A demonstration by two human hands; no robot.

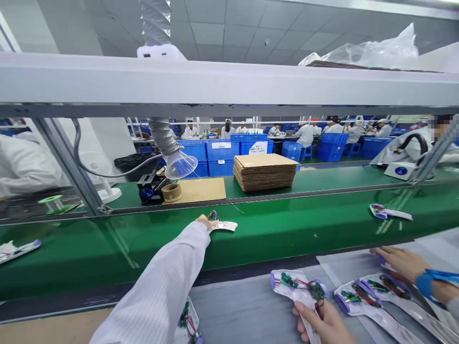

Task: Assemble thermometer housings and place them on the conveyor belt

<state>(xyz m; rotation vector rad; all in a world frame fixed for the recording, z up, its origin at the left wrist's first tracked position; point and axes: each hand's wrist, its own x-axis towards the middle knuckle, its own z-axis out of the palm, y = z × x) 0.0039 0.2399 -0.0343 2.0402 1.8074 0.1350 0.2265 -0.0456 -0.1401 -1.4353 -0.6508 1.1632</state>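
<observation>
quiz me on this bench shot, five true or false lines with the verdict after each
1. The left hand reaches over the green belt. True.
2. The right hand is empty. False: it holds a purple-ended housing with circuit boards.
3. A cardboard stack stands beyond the belt. True.
4. The co-worker's hand at right wears a red wristband. False: it is blue.
5. A tape roll sits on top of the stack. False: it sits left of it.

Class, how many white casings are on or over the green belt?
3: a casing cut off by the picture's left edge, a second casing in the left hand, a third casing toward the right. The sleeve may hide more.
</observation>
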